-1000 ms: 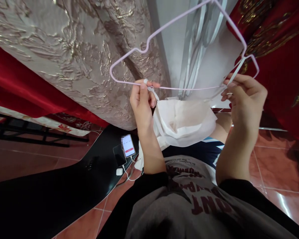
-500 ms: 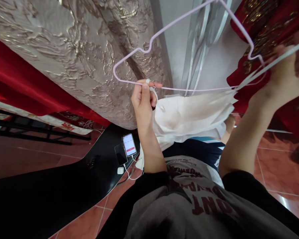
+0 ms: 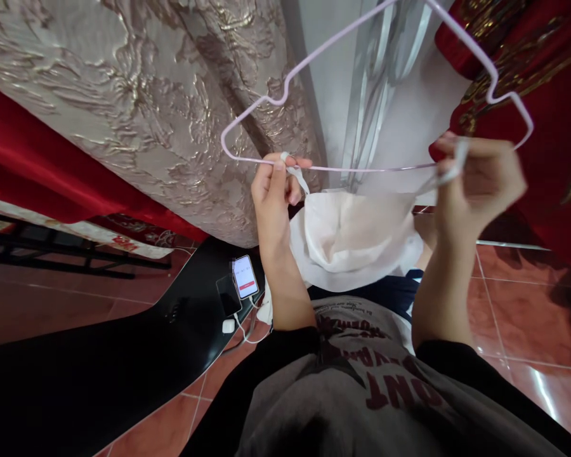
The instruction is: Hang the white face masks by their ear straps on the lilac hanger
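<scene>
A pale pink clothes hanger [image 3: 335, 41] spans the upper view, its hook end beyond the top edge. My left hand [image 3: 276, 187] is closed on the left part of its lower bar, with a white strap [image 3: 299, 176] looped at the fingers. Below the bar hangs a white garment [image 3: 361, 222], its top edge drawn between the two hands. My right hand [image 3: 480, 178], smeared by motion, is closed around another white strap [image 3: 460, 155] at the right part of the bar. Whether it also grips the bar, I cannot tell.
Left of the hanger hangs an embossed beige curtain [image 3: 137, 82], and red cloth with gold trim [image 3: 542, 127] hangs at right. A lit phone [image 3: 245, 277], a dark phone [image 3: 229, 296] and a white charger [image 3: 228, 326] lie on a black seat [image 3: 124, 343].
My right hand has come inward and left from the far right, bringing the strap to the hanger's bar. The garment's right side has slackened and shifted left. My left hand stays nearly in place.
</scene>
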Tool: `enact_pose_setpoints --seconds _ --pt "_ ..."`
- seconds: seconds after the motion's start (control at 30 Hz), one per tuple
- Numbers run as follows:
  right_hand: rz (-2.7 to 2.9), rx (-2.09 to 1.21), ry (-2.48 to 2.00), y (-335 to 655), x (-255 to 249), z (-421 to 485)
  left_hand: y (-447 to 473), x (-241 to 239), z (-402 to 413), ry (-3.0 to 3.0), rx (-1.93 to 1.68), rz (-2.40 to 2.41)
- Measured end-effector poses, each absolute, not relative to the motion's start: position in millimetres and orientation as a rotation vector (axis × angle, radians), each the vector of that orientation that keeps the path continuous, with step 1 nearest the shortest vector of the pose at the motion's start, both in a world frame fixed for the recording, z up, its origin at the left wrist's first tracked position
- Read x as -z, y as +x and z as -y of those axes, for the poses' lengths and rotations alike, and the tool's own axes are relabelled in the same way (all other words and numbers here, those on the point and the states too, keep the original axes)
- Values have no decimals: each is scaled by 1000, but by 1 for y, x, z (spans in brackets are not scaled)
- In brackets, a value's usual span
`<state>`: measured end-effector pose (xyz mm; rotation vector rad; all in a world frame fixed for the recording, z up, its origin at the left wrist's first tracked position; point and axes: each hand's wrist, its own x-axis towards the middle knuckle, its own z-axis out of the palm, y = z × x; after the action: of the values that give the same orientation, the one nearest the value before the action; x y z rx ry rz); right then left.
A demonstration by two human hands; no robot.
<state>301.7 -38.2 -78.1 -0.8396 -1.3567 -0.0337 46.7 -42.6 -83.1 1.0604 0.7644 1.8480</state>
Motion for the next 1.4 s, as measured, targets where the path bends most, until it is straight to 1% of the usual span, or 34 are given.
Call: enact_pose_setpoints --seconds 0.07,0.13,0.27,0.43,0.57,0.7,0.93,1.03,1.13,1.2,1.27,1.33,1.4 --pt "1602 -158 -935 291 74 42 46 82 46 1091 -1847 -731" --pt "1715 -232 -1031 285 74 44 45 82 48 1122 -1834 -761" --pt "1718 -173 -1091 280 80 47 34 90 46 1151 -1862 -857" --pt "1689 -144 -1066 286 82 49 4 99 47 1241 -2205 -938" --pt "1690 -137 -1052 293 83 49 -11 87 50 1462 -2349 -976" --pt "1698 -113 -1045 291 86 49 -14 67 41 1657 -2176 -878" --pt "1723 -89 -1017 283 90 48 -16 21 20 1910 -1690 -1025" --pt "1725 -79 -1020 282 91 48 -9 3 14 1969 -1608 -1081" --pt "1736 -77 -1016 283 91 48 -4 -4 9 2059 -1571 -1139" --pt "1747 -72 -1013 283 91 47 -2 2 7 1972 -1641 -1190" --pt "1752 -57 -1030 283 93 47 2 17 5 1750 -1848 -1196" --pt "1744 -41 -1044 283 94 46 10 39 3 1409 -2099 -1147" --pt "1735 -37 -1036 280 95 47 23 63 4 987 -2219 -1016"
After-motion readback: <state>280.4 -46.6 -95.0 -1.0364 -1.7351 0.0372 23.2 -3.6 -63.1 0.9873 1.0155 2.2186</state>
